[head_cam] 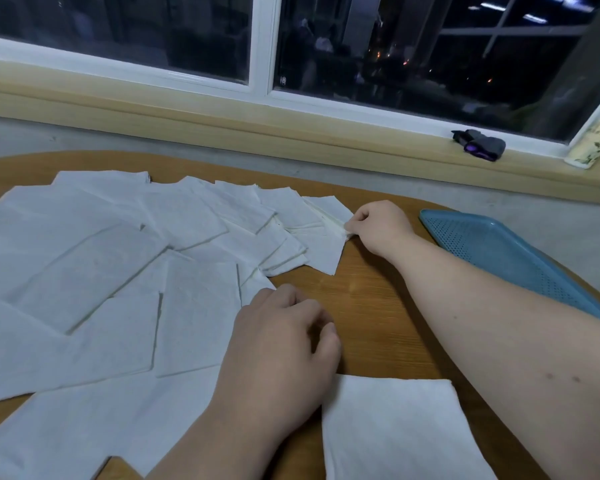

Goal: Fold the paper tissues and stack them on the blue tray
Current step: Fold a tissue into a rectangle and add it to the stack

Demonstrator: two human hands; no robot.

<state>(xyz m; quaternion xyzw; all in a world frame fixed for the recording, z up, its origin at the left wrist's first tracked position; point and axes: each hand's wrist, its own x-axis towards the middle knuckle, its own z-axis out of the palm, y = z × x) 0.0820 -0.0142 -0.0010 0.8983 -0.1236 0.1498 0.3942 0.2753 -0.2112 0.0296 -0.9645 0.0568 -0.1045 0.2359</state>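
Note:
Several white paper tissues [125,271] lie spread and overlapping across the left and middle of the round wooden table [368,306]. My right hand [378,226] pinches the corner of a tissue [321,251] at the right end of the spread. My left hand [284,344] rests on the table with its fingers loosely curled, holding nothing, beside the tissue edges. One flat tissue [399,434] lies at the front near me. The blue perforated tray [492,247] sits at the right with nothing on its visible part, partly hidden by my right forearm.
A wooden window sill runs along the back, with a dark grey and purple object [480,145] lying on it and a pale patterned box [594,140] at the far right. Behind the table is a grey ledge [430,181]. Dark window panes fill the top.

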